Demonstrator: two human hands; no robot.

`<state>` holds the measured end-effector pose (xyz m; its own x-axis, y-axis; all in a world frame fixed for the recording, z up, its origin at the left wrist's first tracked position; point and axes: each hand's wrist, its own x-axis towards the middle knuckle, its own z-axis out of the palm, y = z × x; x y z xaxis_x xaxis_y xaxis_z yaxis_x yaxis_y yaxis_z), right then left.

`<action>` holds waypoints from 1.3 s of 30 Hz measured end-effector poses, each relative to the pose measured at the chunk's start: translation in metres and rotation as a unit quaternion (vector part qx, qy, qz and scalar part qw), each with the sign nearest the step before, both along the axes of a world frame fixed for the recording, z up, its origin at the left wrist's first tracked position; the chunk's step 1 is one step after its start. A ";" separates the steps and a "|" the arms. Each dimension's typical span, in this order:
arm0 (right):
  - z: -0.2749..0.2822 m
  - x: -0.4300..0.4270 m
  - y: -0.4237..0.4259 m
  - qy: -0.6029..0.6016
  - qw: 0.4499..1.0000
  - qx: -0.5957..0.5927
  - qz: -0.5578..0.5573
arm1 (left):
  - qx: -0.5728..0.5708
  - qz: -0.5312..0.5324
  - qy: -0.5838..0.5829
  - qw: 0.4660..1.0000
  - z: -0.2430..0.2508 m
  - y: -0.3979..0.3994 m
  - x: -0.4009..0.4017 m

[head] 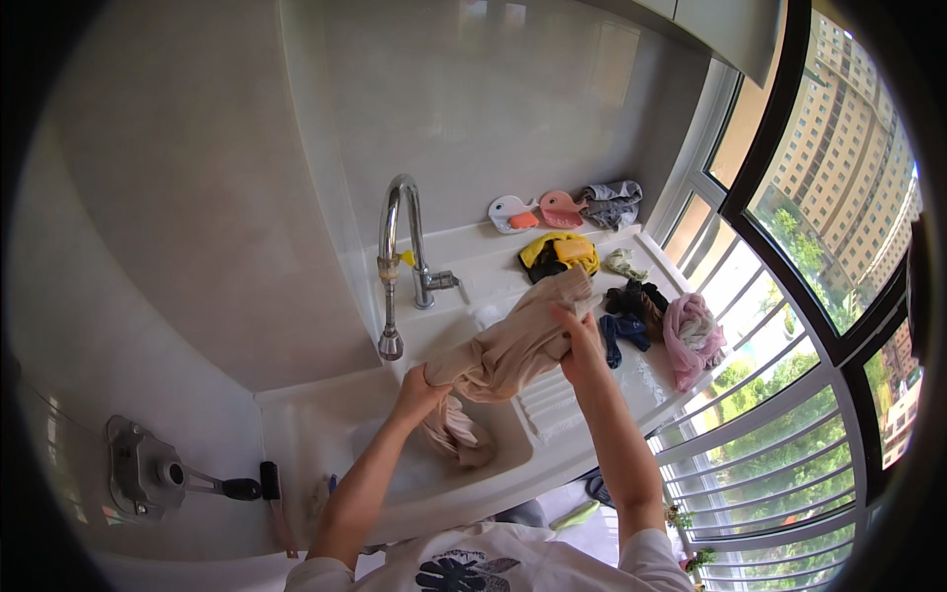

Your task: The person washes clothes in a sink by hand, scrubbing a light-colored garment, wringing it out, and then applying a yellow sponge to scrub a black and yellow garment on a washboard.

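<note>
A beige cloth garment (510, 348) is stretched between my two hands above the white laundry sink (518, 436). My left hand (423, 396) grips its lower left end, and my right hand (581, 340) grips its right side close to the ribbed washboard (547, 403). Part of a light pinkish-beige cloth (462, 436) hangs or lies in the basin under my left hand; whether it belongs to the same garment I cannot tell. The chrome faucet (403, 244) stands behind the basin, left of the garment.
On the counter's right lie a yellow and black cloth (544, 255) with a yellow soap bar (574, 249), dark clothes (636, 300), navy cloth (621, 337) and a pink garment (688, 340). Two whale-shaped soap dishes (510, 214) stand by the wall. A brush (271, 485) is at the lower left.
</note>
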<state>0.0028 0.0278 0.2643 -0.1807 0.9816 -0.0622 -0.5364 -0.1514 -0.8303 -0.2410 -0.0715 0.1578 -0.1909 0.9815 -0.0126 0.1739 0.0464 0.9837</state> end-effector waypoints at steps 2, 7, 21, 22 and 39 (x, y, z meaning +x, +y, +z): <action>-0.071 -0.005 -0.004 -0.062 0.995 -0.019 0.078 | 0.070 -0.015 0.000 0.997 0.021 -0.008 -0.016; -0.140 -0.035 -0.057 -0.224 0.918 -0.063 0.321 | 0.058 0.003 0.111 0.992 0.099 -0.043 -0.030; -0.081 -0.102 -0.089 -0.404 0.748 0.500 0.166 | -0.020 -0.238 0.270 0.933 0.081 -0.030 -0.034; -0.097 -0.103 -0.082 -0.481 0.721 0.455 0.204 | -0.017 -0.199 0.184 0.962 0.071 -0.031 -0.038; 0.016 -0.133 -0.104 0.154 0.918 -0.015 0.364 | 0.084 0.058 -0.113 0.988 -0.015 -0.094 -0.027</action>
<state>-0.1297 -0.0760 0.2799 -0.8020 0.5923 0.0777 -0.4931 -0.5830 -0.6458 -0.2683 -0.1656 0.1430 -0.3125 0.9453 0.0932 -0.0474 -0.1135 0.9924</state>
